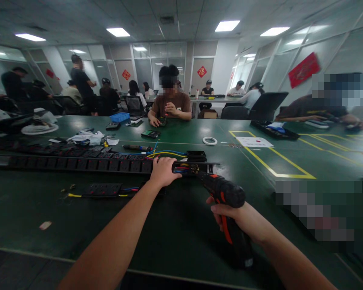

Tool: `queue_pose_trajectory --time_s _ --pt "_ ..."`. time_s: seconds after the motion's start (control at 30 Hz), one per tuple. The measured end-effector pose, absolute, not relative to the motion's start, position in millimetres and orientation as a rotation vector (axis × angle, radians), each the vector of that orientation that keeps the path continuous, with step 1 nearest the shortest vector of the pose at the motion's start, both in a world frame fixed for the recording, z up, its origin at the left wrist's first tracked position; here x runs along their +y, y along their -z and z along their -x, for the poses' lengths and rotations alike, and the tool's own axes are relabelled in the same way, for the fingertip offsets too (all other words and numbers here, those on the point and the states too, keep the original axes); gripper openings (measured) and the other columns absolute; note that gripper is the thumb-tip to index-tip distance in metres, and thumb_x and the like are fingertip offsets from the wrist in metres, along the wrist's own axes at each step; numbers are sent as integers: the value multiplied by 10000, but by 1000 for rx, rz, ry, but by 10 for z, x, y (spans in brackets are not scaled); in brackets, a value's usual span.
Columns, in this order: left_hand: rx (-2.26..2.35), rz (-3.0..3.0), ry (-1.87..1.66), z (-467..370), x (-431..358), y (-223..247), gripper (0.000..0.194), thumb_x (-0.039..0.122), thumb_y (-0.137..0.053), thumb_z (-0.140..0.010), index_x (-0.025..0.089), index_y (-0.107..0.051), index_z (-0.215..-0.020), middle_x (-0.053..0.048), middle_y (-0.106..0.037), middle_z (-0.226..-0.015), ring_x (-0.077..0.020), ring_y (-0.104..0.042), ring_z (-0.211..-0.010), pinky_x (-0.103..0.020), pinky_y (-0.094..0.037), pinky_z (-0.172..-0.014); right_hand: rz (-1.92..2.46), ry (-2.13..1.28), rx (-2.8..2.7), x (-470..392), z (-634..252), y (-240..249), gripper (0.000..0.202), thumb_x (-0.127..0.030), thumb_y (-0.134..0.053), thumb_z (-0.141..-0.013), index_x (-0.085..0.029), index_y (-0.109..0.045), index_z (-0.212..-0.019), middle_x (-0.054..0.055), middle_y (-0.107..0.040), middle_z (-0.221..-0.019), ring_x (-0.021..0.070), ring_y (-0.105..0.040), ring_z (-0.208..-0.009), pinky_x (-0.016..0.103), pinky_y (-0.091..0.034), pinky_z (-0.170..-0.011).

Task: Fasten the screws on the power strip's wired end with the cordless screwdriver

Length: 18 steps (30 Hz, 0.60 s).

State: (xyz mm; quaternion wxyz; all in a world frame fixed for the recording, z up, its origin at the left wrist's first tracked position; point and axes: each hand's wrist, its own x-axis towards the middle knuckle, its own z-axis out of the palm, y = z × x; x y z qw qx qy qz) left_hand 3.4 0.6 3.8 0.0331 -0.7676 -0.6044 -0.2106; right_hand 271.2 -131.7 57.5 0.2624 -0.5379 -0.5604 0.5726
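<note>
A long black power strip (109, 164) with a row of sockets lies across the green table. My left hand (164, 172) is wrapped round it near its right end, where coloured wires show in an open section. In my right hand (226, 213) is a black and orange cordless drill (222, 189), held by its handle. The drill's nose points left at the strip's open end; whether the bit touches it I cannot tell. Just behind the strip sits a small black housing (196, 154) with blue and yellow wires. A short socket block (101, 189) with wires lies in front of the strip.
Behind the strip lie a pen-shaped tool (137, 148), a white tape roll (209, 140) and plastic bags (89, 137). Yellow tape (293, 175) marks the table at right, near a black tray (274, 131). A person (171, 100) works across the table; another sits at right.
</note>
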Motion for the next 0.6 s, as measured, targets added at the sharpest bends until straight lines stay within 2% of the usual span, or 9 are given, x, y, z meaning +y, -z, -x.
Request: queue_pose_trajectory --time_s 0.1,0.2,0.4,0.6 --pt "-1854 2364 659 -33 11 -34 628 587 -795 -793 279 -625 -1313 -75 -655 -1380 -338 -552 -1297 -548 -248 -1185 1526 -1416 -1748 -1296 -2708 -617 327 -385 -751 -727 -179 -656 -963 -2 -674 -689 207 -649 -657 341 -509 -661" --pt "-1869 2365 655 -30 20 -28 628 587 -790 -799 279 -623 -1319 -78 -647 -1400 -344 -543 -1308 -562 -233 -1189 1541 -1323 -1938 -1271 -2708 -650 249 -384 -767 -741 -191 -638 -831 -1 -663 -693 200 -635 -650 325 -496 -633" --pt "-1865 2371 658 -29 8 -39 634 579 -795 -797 267 -627 -1322 -85 -648 -1399 -347 -547 -1303 -560 -245 -1185 1505 -1382 -1885 -1236 -2788 -605 271 -379 -760 -750 -196 -626 -897 -3 -672 -678 201 -637 -641 328 -519 -631" --pt "-1867 2370 642 -30 13 -37 652 598 -790 -791 264 -625 -1326 -82 -648 -1390 -345 -545 -1304 -560 -245 -1189 1531 -1407 -1842 -1231 -2815 -606 281 -392 -764 -732 -207 -586 -844 5 -686 -661 205 -645 -644 329 -522 -633"
